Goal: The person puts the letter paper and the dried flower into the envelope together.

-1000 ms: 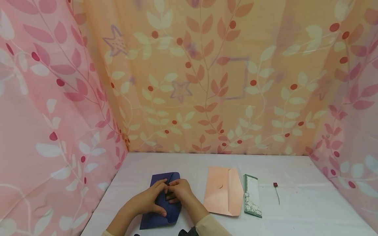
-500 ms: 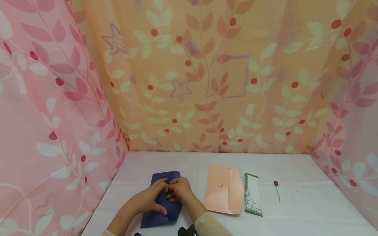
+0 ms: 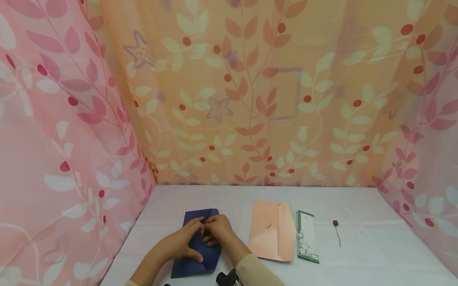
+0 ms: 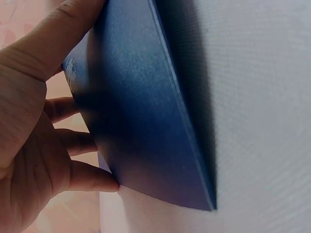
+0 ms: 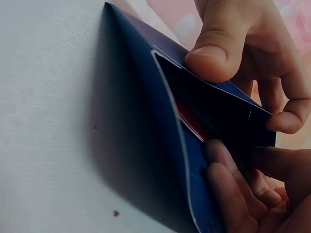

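A dark blue envelope point(image 3: 187, 268) lies on the white table with its pocket gaping in the right wrist view. My left hand point(image 3: 177, 243) spans the envelope, its thumb and fingertips gripping the pocket's edge. Opposite it, my right hand point(image 3: 220, 229) has curled fingers at the pocket's mouth and pinches the edge near the left fingertips. Inside the pocket shows a dark red piece with a pale edge point(image 5: 192, 121), close to the right fingertips. Much of the envelope's middle is hidden under both hands in the head view.
A peach envelope point(image 3: 264, 234) lies right of the hands. Beside it is a narrow green-bordered floral card point(image 3: 307, 238), then a small dark red rose on a stem point(image 3: 335, 223). A black object point(image 3: 225, 279) sits under the right sleeve. Patterned curtains point(image 3: 250, 99) surround the table.
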A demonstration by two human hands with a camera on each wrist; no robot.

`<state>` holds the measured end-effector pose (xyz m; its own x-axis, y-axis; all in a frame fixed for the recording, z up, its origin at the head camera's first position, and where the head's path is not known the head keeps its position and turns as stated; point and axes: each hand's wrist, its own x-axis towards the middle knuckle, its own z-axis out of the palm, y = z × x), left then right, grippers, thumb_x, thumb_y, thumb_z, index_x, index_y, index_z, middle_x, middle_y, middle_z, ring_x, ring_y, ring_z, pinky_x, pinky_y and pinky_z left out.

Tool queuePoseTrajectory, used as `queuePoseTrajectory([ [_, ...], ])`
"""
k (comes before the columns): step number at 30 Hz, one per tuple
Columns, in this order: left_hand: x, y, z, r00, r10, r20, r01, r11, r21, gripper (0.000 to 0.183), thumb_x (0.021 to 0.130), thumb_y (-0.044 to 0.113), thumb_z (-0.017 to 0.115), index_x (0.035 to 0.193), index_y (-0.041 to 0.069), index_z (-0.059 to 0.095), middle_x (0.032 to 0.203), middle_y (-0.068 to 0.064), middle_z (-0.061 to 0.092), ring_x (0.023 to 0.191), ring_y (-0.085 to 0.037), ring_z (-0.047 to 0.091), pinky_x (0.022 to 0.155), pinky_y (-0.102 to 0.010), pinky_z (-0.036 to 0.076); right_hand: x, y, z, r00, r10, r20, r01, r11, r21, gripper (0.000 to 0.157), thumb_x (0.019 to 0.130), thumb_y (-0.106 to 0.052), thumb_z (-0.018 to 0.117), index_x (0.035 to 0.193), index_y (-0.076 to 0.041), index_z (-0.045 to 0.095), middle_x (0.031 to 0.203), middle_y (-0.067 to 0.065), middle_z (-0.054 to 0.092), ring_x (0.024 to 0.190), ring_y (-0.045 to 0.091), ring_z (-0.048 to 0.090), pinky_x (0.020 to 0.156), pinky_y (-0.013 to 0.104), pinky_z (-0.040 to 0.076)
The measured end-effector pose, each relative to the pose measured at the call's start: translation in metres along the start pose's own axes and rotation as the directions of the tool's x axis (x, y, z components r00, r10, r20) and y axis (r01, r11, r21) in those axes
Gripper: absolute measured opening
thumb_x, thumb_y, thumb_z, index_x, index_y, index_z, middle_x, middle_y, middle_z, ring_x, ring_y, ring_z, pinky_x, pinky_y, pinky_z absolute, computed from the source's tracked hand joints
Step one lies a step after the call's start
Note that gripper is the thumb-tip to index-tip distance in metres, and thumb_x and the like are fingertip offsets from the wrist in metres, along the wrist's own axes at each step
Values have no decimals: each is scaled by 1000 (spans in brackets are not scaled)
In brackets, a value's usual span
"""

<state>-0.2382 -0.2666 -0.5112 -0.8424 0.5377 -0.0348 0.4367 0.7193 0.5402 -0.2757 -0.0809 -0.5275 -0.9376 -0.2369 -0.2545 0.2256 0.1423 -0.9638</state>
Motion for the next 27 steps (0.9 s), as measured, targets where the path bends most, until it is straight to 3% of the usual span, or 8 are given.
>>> queuePoseTrajectory([
  [7,0,0,2,1000,-1,0,1,1000,-5,72,69,61,87,117,24,49,161,-21,34,139,-42,46,106,-62,44,4,1,2,1000,-21,-15,20,999,-48,4,90,-6,70,88,-2,72,71,13,72,57,29,73,44,36,56],
  [22,0,1,0,1000,-3,-5,3,1000,-3,73,69,61,86,118,23,49,162,-18,32,142,-42,44,109,-60,43,6,6,2,994,-94,-57,95,995,26,24,91,-8,71,111,5,69,78,10,72,57,28,73,44,35,56],
  [27,0,0,0,1000,-6,-6,6,1000,-2,72,68,62,86,117,24,49,162,-19,32,142,-41,44,108,-60,43,6,6,2,995,-83,-46,83,997,1,16,92,-8,70,105,2,72,75,10,71,55,26,72,44,33,56],
])
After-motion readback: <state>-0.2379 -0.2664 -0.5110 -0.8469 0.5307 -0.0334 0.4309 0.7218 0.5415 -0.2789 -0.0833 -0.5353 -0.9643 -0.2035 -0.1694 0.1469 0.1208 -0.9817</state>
